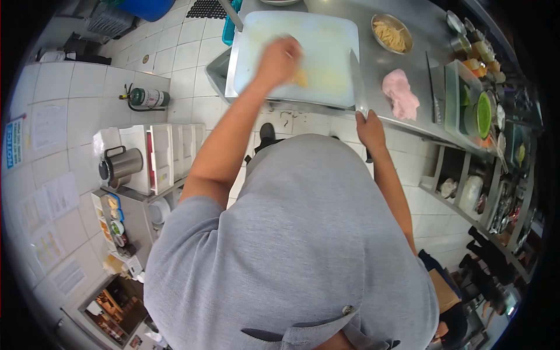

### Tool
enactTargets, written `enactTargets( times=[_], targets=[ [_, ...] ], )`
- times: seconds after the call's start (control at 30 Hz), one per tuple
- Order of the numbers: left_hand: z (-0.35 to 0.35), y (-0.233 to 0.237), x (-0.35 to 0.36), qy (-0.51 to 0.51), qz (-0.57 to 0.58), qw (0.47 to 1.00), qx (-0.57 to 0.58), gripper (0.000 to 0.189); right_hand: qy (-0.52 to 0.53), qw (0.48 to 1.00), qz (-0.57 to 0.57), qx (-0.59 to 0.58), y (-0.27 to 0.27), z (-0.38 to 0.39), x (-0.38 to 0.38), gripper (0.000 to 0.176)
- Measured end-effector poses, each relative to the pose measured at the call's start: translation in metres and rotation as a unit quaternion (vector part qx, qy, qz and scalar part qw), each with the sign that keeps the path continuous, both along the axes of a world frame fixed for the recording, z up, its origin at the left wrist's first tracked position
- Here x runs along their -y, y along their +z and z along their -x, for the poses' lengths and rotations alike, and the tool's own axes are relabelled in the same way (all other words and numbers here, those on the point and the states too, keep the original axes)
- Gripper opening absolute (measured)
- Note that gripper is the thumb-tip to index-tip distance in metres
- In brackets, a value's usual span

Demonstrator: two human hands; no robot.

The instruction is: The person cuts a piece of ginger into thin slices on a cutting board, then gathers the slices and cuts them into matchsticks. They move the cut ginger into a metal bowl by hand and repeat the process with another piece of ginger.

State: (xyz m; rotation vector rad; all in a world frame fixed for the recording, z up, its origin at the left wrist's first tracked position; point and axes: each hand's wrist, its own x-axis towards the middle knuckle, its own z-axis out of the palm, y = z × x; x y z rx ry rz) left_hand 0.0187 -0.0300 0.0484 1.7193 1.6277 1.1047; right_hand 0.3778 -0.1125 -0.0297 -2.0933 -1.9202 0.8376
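Note:
A large white cutting board [326, 35] lies on the steel counter. My left hand [281, 57] is over its left half, smeared by motion, with its fingers curled. Beside those fingers a small yellowish piece [300, 78] is on the board; whether the hand touches it cannot be made out. My right hand [371, 129], at the counter's front edge, is closed round the handle of a large knife [357, 79]. The blade points away from me along the board's right edge. A metal bowl [392, 34] of pale yellow strips and a crumpled pink cloth [400, 95] are to the right.
A second long blade [433, 87] lies right of the cloth, near a clear plastic tub [454, 111] and a container of green food [484, 115]. Small containers line the far right. Shelves [461, 175] are below. Other people [493, 274] are at the lower right.

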Motion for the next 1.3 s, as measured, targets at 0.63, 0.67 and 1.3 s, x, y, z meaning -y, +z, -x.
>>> enactTargets(
  times=[0.63, 0.67, 1.3],
  targets=[
    [0.009, -0.052, 0.04, 0.044, 0.085, 0.992, -0.088, 0.044, -0.001, 0.999, 0.047, 0.023, 0.022, 0.004, -0.003, 0.052],
    [0.004, -0.057, 0.039, 0.058, 0.092, 0.987, -0.116, 0.04, 0.001, 0.999, 0.031, 0.023, 0.013, 0.003, -0.002, 0.052],
    [-0.022, -0.058, 0.025, 0.052, -0.04, 0.997, -0.038, 0.022, 0.015, 1.0, 0.003, -0.027, 0.073, 0.049, -0.034, 0.05]
  ],
)
